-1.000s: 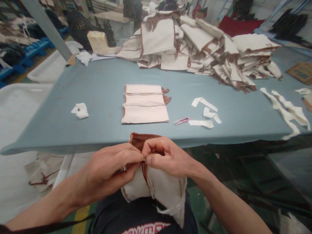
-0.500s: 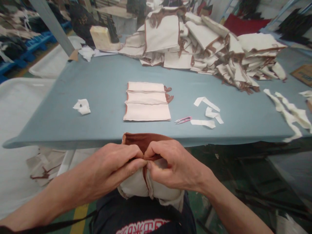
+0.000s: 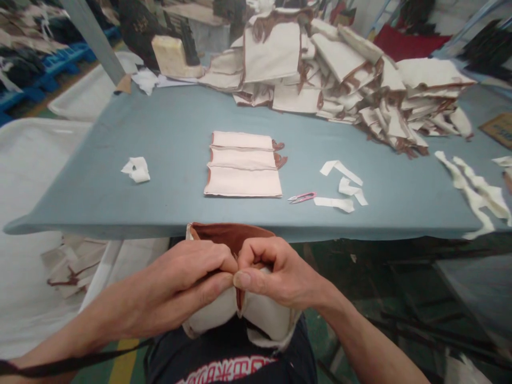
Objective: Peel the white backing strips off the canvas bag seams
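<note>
A cream fabric bag (image 3: 268,314) with a brown lining is held over my lap, just off the table's front edge. My left hand (image 3: 200,277) pinches its rim near the middle seam. Right beside it, my right hand (image 3: 276,272) grips the same edge between thumb and bent fingers, and the fingertips of both hands nearly touch. The lining shows behind the fingers. Beyond the hands, three folded cream pieces (image 3: 243,181) with brown trim lie overlapped on the table. Pink-handled thread snips (image 3: 303,198) rest to their right.
The blue-grey table (image 3: 172,160) bears a large heap of cream bags (image 3: 272,53) at the back. White strips (image 3: 334,203) lie right of the snips, a crumpled white scrap (image 3: 137,169) at left, longer strips (image 3: 476,186) at far right. A white bin (image 3: 24,176) stands left.
Both hands still pinch the bag's edge, but the right thumb now lies across the seam. The bag's rim has shifted slightly left, and its front has opened lower down. The view has shifted a little.
</note>
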Motion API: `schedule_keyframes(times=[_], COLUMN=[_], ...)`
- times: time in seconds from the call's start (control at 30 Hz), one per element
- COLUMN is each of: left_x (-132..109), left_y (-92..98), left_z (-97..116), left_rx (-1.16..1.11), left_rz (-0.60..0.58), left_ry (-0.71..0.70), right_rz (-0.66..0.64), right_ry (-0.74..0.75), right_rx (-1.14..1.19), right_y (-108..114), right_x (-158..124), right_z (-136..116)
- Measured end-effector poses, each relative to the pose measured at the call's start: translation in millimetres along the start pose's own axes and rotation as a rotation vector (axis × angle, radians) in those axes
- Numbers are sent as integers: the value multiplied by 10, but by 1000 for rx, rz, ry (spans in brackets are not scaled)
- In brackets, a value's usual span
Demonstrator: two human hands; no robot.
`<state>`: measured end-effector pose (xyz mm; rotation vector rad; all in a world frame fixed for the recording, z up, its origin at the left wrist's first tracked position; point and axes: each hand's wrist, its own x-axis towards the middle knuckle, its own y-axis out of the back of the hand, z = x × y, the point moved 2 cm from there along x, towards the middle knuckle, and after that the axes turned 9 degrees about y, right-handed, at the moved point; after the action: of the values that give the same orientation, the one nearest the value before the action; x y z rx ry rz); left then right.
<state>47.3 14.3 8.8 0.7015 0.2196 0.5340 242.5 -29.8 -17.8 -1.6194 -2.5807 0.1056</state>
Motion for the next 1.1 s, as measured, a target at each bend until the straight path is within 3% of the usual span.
schedule_keyframes(times=[0.13,0.23,0.37,0.43,0.57,0.67,0.8,0.97,1.1], left_x=[-10,33,126,176,217,209,250,359,402], left_y=[10,11,59,110,218,233,194,183,182], left_z=[17,25,-13,-77,-215,-224,-134,-85,-91], left_rx=[22,65,111,50,-219,-296,-227,-247,-258], left_rz=[-46,12,50,13,-39,-5,-39,-186,-180], left_ry=[7,-34,-56,-19,55,54,26,3,-1], right_rz=[-2,0,-95,-104,19,147,267,274,247], right_ry=[80,118,155,229,336,289,187,87,76], right_rx=[-188,-354,-549,-631,-713,-668,-630,-598,-582], right_y=[8,62,109,108,167,335,594,715,716], right_x=[-42,-62,-48,-49,-150,-289,-401,-362,-306], right_z=[9,-11,-105,-188,-328,-302,-99,135,200])
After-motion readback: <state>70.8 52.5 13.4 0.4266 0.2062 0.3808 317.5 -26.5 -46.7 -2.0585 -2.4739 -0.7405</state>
